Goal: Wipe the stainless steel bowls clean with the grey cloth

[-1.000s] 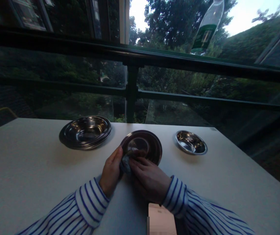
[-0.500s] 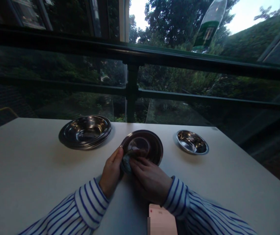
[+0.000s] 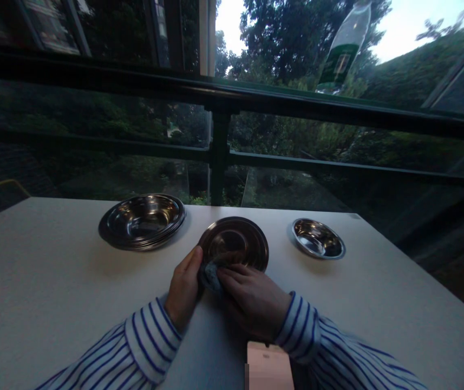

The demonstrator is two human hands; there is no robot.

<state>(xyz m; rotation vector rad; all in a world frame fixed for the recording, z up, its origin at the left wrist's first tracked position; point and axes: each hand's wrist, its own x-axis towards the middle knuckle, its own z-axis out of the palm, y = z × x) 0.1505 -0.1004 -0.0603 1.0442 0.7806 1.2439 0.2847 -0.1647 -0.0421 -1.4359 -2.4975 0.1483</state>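
A shiny metal bowl (image 3: 252,238) is tilted toward me at the middle of the table. My left hand (image 3: 183,287) is closed on its left rim, thumb on top, with the other fingers hidden beneath. Bunched in my right hand (image 3: 254,295) is a grey-blue cloth (image 3: 210,275), pressed against the bowl's near left inner side. The right fingertips lie partly over the bowl's near rim. Both wrists come out of striped cuffs.
Several nested metal bowls (image 3: 144,216) stand at the back left of the white table (image 3: 45,281). A smaller metal bowl (image 3: 319,238) sits at the right. Near my right forearm lies a pink phone-like object (image 3: 270,365). Behind the table runs a dark railing (image 3: 134,76); a plastic bottle (image 3: 343,54) stands on it.
My right hand has shifted slightly to the right and down with the cloth. The bowl's tilt has changed a little. My left hand keeps its hold on the rim.
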